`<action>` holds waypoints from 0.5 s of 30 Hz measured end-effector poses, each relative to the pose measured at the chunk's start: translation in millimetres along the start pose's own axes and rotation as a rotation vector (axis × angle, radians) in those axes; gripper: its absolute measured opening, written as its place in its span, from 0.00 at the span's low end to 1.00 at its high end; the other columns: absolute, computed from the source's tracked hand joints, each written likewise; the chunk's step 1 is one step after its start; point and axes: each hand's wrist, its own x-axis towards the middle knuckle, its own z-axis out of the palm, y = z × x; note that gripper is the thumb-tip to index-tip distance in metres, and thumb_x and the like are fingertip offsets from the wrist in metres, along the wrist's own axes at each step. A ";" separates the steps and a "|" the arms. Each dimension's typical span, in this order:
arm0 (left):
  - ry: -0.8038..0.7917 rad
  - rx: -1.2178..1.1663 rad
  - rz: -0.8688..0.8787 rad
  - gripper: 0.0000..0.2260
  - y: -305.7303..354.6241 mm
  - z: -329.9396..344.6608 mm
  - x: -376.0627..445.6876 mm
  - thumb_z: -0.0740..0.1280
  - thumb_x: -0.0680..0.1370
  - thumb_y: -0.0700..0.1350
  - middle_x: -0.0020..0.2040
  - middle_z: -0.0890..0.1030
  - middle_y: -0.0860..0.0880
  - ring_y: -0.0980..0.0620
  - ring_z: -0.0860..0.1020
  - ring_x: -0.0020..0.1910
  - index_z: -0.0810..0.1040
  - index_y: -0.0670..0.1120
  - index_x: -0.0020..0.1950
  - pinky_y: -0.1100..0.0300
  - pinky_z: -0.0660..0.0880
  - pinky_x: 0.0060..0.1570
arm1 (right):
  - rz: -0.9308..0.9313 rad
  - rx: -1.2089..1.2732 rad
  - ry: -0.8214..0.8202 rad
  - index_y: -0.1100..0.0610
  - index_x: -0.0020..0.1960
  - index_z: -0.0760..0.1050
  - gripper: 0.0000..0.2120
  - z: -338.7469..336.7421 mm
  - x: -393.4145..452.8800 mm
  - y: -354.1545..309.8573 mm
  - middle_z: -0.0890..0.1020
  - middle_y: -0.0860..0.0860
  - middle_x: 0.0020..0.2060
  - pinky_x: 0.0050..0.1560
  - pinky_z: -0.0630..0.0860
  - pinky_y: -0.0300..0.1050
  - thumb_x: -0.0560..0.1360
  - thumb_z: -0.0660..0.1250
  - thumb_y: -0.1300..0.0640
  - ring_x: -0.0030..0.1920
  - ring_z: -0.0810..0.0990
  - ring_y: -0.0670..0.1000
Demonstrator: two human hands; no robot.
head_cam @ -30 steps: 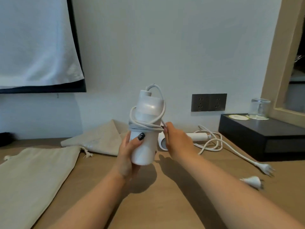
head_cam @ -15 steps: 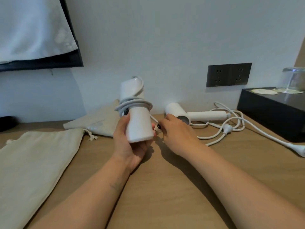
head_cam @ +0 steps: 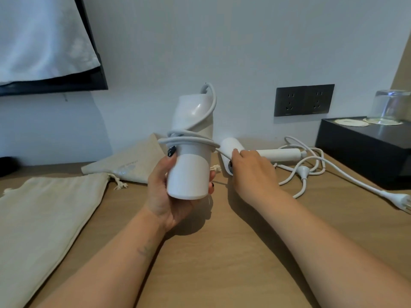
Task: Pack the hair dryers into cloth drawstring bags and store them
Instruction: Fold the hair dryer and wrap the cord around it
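While its pale grey cord (head_cam: 189,141) lay looped several times around its middle, the white hair dryer (head_cam: 191,152) stood nearly upright at the centre of the frame, lifted above the wooden counter (head_cam: 222,252). The left hand (head_cam: 165,196) gripped its lower barrel, thumb with a dark painted nail on the left side and fingers curled round the far side. Just right of it, the right hand (head_cam: 251,172) pinched the free run of cord, knuckles up, forearm reaching in from the lower right. Behind that hand a second hair dryer (head_cam: 266,152) lay on the counter with its cord loose. Two cloth drawstring bags (head_cam: 44,218) lay flat at the left.
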 end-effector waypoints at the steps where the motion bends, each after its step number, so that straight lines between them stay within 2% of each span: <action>1: -0.024 0.002 -0.026 0.42 -0.5 -0.6 -0.4 0.83 0.51 0.53 0.46 0.81 0.37 0.41 0.82 0.42 0.76 0.38 0.60 0.52 0.80 0.38 | -0.025 0.023 0.012 0.59 0.72 0.61 0.24 0.5 0.2 -1.6 0.75 0.56 0.60 0.52 0.71 0.49 0.78 0.63 0.60 0.59 0.73 0.56; 3: -0.062 0.010 -0.079 0.42 -2.3 -1.7 -0.3 0.83 0.51 0.53 0.48 0.80 0.37 0.41 0.81 0.42 0.76 0.40 0.62 0.51 0.80 0.41 | -0.044 0.167 0.023 0.55 0.78 0.50 0.35 -0.1 0.3 -3.4 0.72 0.55 0.64 0.61 0.72 0.52 0.78 0.65 0.59 0.61 0.73 0.56; 4: -0.083 0.014 -0.100 0.42 -2.7 -2.7 -0.6 0.83 0.52 0.53 0.48 0.80 0.37 0.40 0.81 0.43 0.77 0.40 0.62 0.50 0.80 0.42 | -0.049 0.240 0.033 0.52 0.78 0.50 0.35 0.0 0.6 -3.8 0.72 0.54 0.63 0.62 0.73 0.53 0.78 0.65 0.59 0.61 0.74 0.56; 6: -0.139 0.029 -0.126 0.38 -2.2 -4.8 -0.7 0.82 0.53 0.54 0.49 0.81 0.37 0.41 0.81 0.43 0.79 0.41 0.60 0.50 0.80 0.42 | -0.072 0.388 0.062 0.51 0.72 0.63 0.22 0.2 1.3 -1.7 0.75 0.54 0.59 0.58 0.76 0.55 0.80 0.62 0.58 0.57 0.76 0.56; 7: -0.166 0.044 -0.129 0.36 -1.7 -5.8 -0.9 0.82 0.54 0.54 0.49 0.81 0.37 0.41 0.81 0.43 0.81 0.41 0.59 0.50 0.80 0.42 | -0.079 0.488 0.078 0.52 0.65 0.70 0.13 -0.4 1.0 0.2 0.78 0.54 0.54 0.54 0.77 0.56 0.81 0.59 0.58 0.53 0.77 0.58; 8: -0.183 0.056 -0.127 0.36 -0.9 -6.5 -0.7 0.81 0.55 0.55 0.49 0.80 0.37 0.41 0.81 0.43 0.81 0.41 0.59 0.50 0.80 0.42 | -0.087 0.573 0.101 0.53 0.58 0.74 0.08 -1.7 1.0 2.0 0.79 0.54 0.49 0.49 0.77 0.56 0.81 0.58 0.57 0.50 0.77 0.58; 9: -0.185 0.061 -0.126 0.36 -0.2 -7.1 -0.4 0.81 0.55 0.55 0.49 0.80 0.37 0.41 0.81 0.43 0.81 0.41 0.59 0.50 0.80 0.42 | -0.095 0.624 0.121 0.52 0.52 0.74 0.07 -3.5 0.2 4.1 0.79 0.54 0.45 0.46 0.77 0.54 0.81 0.58 0.57 0.46 0.77 0.58; 11: -0.171 0.043 -0.124 0.37 2.2 -7.7 0.4 0.81 0.54 0.55 0.49 0.80 0.37 0.41 0.81 0.43 0.81 0.40 0.59 0.50 0.80 0.41 | -0.082 0.606 0.104 0.52 0.49 0.74 0.08 -5.3 -1.1 7.5 0.79 0.53 0.42 0.44 0.76 0.52 0.82 0.57 0.56 0.43 0.76 0.57; 15: -0.182 -0.007 -0.098 0.41 9.9 -3.7 0.3 0.82 0.53 0.56 0.50 0.79 0.38 0.43 0.81 0.43 0.78 0.40 0.61 0.52 0.80 0.40 | -0.050 0.402 -0.024 0.52 0.46 0.73 0.10 -2.0 1.6 12.2 0.77 0.55 0.40 0.40 0.74 0.51 0.82 0.55 0.55 0.41 0.75 0.58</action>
